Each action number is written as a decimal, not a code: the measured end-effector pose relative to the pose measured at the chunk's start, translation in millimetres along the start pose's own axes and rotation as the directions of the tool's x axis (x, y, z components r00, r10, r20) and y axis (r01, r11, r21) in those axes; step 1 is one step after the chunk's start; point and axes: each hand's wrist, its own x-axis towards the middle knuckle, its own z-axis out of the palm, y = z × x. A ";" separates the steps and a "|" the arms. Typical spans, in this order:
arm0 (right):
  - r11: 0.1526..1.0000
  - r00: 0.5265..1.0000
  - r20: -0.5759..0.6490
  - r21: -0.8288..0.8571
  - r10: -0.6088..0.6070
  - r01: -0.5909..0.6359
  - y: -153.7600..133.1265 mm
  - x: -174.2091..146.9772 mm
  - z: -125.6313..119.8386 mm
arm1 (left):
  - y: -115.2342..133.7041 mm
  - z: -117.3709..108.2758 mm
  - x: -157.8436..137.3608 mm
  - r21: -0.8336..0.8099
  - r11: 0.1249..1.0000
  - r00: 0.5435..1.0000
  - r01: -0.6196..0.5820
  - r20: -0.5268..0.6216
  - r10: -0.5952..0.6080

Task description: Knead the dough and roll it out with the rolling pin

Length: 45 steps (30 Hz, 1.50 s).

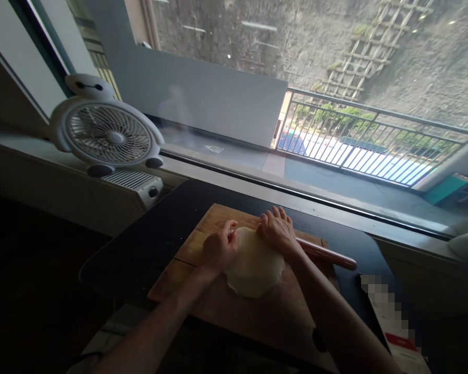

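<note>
A thin, pale, roughly round sheet of dough (255, 267) lies on a wooden board (203, 223). At the dough's upper left edge is my left hand (220, 248), its fingers curled in; what they hold, if anything, is hidden. My right hand (277, 228) rests flat, fingers stretched forward, over the dough's upper right edge and the reddish-brown rolling pin (327, 253). The pin's right end sticks out past the board, while its other end is hidden by the hand and dough.
Under the board is a black table (140, 254) with rounded corners, close to a large window. A white fan (115, 137) stands at left above a white slatted unit (134, 182). On the right lies a partly pixelated flat item with a red patch (401, 341).
</note>
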 end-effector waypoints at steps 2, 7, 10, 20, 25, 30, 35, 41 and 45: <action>1.000 0.999 0.033 0.004 0.007 -0.008 -2.2 4.9 -5.0 | 0.2 -1.4 0.5 -0.024 1.000 1.000 -0.008 -0.012 0.008; 0.980 0.980 -0.004 0.019 -0.197 0.197 -6.5 -75.8 5.8 | -0.5 -2.7 -0.8 -0.089 0.996 0.999 -0.032 -0.027 0.029; 0.967 0.967 0.036 0.048 -0.250 0.249 -2.9 -89.2 4.6 | -1.2 -1.7 -0.2 -0.112 0.993 0.999 -0.024 -0.033 0.020; 0.999 0.995 -0.082 -0.026 -0.049 0.047 -11.3 -13.0 6.2 | 0.1 -3.4 -0.8 -0.149 0.989 0.999 -0.023 -0.041 0.017; 0.921 0.916 -0.100 -0.074 -0.388 0.382 -4.8 -113.7 28.0 | -0.4 -3.2 -1.0 -0.166 0.986 0.999 -0.011 -0.036 0.005; 0.982 0.981 -0.076 -0.067 -0.179 0.174 -6.8 -48.3 10.6 | 0.6 -5.5 -0.3 -0.163 0.987 1.000 -0.003 -0.026 -0.001; 0.998 0.996 0.074 -0.052 -0.040 0.044 -11.4 17.5 -9.3 | 1.9 -6.1 -0.6 -0.160 0.987 0.999 -0.010 -0.033 0.005; 0.930 0.930 0.017 -0.008 -0.368 0.368 -3.9 -91.6 4.5 | 0.3 -4.6 -1.6 -0.183 0.983 0.999 -0.012 -0.044 0.005; 0.930 0.930 0.027 -0.006 -0.366 0.366 2.4 -80.8 2.3 | 0.4 -5.2 -1.2 -0.183 0.983 1.000 -0.002 -0.028 -0.003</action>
